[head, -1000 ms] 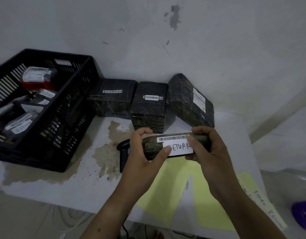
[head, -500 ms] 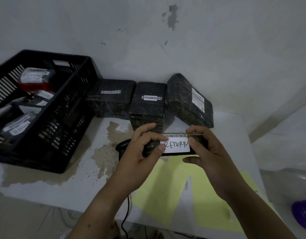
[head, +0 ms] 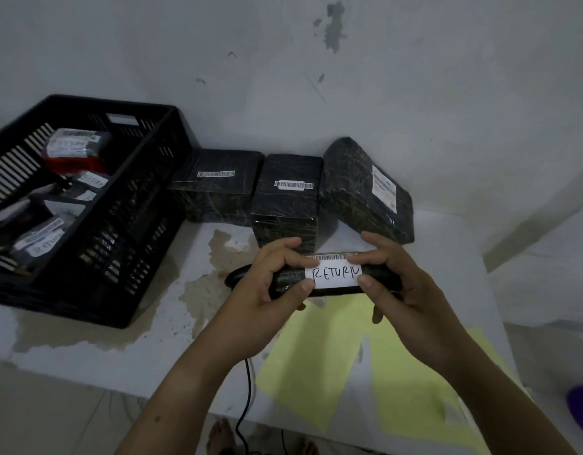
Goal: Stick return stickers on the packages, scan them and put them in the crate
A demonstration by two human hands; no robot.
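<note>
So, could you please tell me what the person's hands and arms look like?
Both are bare. The left hand and right hand wear no gloves, and no rings show on the visible fingers. No watch or band sits on either wrist. The left forearm and right forearm are uncovered to the frame's edge, so no sleeve shows. Nails look short and unpainted.

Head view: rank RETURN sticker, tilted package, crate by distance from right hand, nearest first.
1. RETURN sticker, on the held package, under the right hand's thumb.
2. Tilted package, just behind the hand.
3. Black crate, far left.
</note>
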